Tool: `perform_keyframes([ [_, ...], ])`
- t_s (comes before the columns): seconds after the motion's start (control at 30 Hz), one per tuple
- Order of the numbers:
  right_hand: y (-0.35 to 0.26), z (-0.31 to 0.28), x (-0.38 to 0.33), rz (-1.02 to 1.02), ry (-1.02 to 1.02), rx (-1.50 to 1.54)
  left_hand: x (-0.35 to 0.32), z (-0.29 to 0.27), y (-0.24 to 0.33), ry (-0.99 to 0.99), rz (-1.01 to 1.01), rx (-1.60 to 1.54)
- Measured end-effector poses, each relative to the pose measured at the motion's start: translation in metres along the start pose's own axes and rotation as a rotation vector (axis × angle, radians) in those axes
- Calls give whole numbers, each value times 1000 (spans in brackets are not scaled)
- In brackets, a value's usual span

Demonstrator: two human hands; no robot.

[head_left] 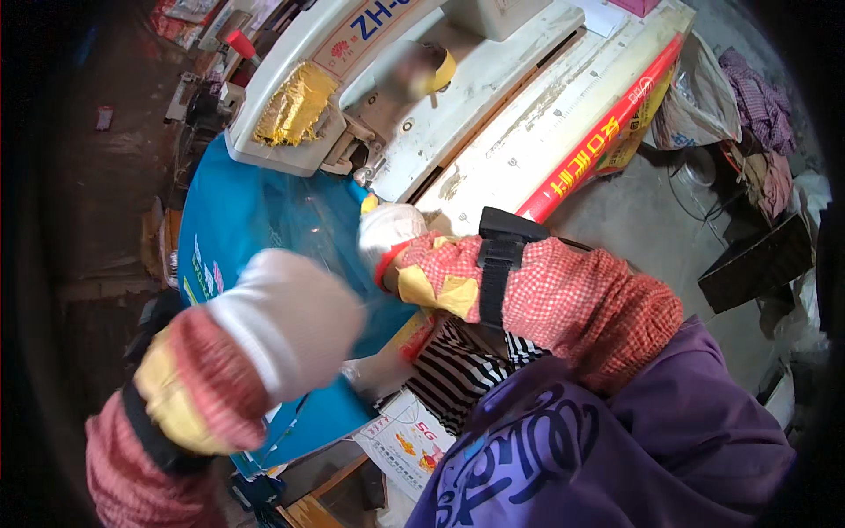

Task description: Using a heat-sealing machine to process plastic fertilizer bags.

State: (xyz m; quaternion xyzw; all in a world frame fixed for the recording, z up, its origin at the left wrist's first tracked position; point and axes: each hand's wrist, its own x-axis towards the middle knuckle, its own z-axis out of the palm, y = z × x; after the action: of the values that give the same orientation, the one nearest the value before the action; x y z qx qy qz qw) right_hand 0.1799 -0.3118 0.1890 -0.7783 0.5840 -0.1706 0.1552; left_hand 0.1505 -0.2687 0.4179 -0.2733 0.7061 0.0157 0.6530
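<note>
A white sewing machine [290,106] reaches in from the upper left, with a piece of frayed golden cloth [295,104] stuck on its head. A large glossy blue sheet [264,211] with printed patches lies under and in front of the needle end. My right hand [390,231], in a white glove with a yellow-wrapped fingertip, is closed on the sheet's edge close to the presser foot [352,150]. Over the sheet's nearer part is my left hand [290,317], also white-gloved and smeared by motion. Its fingers are hidden, so its hold cannot be made out.
The worn machine table [502,150] has a red and yellow printed strip [581,163] along its edge. A yellow tape roll [443,70] sits on the machine bed. To the right are a white sack [695,101], cloths [757,97] and a dark box [759,264]. A printed carton [400,444] stands below.
</note>
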Motion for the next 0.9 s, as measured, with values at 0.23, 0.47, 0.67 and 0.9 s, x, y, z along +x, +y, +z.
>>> perform_keyframes([
  [0.23,-11,-5,9,-38,-64,-18,29,25,54,276,310,-117],
  [0.47,0,-15,11,-81,-187,98,11,-9,-23,-43,-71,-20],
  [0.67,7,-46,1,-167,-287,67,-29,-16,-18,413,87,154],
  [0.9,5,-47,-2,-158,-217,84,-38,39,28,-97,-189,-230],
])
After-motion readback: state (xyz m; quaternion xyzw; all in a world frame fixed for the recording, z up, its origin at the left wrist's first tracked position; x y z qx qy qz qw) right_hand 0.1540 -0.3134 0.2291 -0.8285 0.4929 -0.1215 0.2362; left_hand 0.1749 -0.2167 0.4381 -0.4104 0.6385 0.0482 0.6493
